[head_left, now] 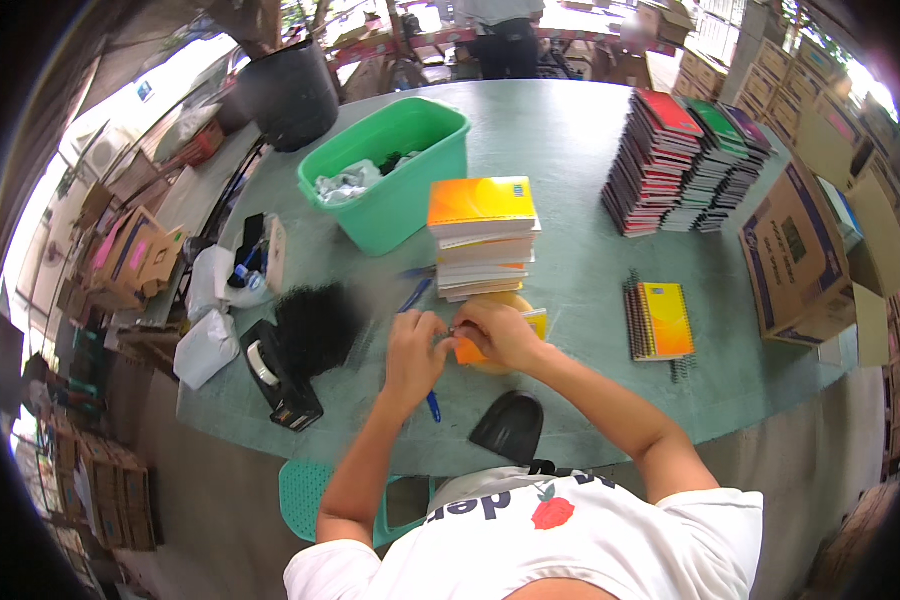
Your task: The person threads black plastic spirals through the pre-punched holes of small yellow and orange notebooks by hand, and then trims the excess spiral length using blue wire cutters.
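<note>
Both my hands meet at the left edge of an orange-and-yellow notebook [473, 354], which lies on a round, pale yellow support [495, 368]. My left hand [417, 353] is closed in a pinch beside that edge; whatever small thing its fingers hold is hidden. Over the notebook, my right hand [494, 332] is closed with its fingertips on the same edge. Just beyond stands a tall stack of orange-covered notebooks [483, 235] with no coils showing. Left of my hands lies a dark heap of what look like black binding coils [320, 325].
A green tub [395, 205] holds crumpled material. A tape dispenser [278, 378], a blue-handled tool [433, 405] and a black, rounded object [511, 425] lie nearer me. Coil-bound notebooks [662, 320] lie to the right, with taller stacks [660, 165] behind and an open carton [800, 250].
</note>
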`<state>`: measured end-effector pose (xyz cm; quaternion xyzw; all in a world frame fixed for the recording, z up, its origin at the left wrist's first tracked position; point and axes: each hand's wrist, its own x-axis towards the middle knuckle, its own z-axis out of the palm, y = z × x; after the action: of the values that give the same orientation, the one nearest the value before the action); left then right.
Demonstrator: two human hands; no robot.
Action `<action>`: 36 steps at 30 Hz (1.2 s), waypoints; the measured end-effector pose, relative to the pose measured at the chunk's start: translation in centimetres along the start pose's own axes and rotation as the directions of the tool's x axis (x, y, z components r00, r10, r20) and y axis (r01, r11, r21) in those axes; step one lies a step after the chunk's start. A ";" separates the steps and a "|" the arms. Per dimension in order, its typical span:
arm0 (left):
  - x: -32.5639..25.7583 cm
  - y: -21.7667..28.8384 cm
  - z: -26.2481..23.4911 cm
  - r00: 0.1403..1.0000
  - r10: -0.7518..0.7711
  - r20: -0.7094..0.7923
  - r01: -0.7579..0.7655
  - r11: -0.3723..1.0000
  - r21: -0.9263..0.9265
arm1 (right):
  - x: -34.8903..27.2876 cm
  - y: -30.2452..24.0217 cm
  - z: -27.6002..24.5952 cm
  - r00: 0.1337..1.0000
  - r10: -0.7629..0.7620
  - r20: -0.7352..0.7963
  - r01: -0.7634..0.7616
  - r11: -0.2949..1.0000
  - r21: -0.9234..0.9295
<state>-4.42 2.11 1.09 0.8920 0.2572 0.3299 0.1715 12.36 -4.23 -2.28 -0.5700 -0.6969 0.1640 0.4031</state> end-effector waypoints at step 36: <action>0.7 1.8 0.8 0.972 0.046 -0.231 -0.078 0.988 -0.132 | -6.3 3.5 -2.8 0.908 0.419 -0.003 -0.316 0.690 0.652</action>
<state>-2.77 1.00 1.70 0.8417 0.2233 0.4522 0.1930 16.87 -9.72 -5.31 -0.5376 -0.4377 0.4240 0.5827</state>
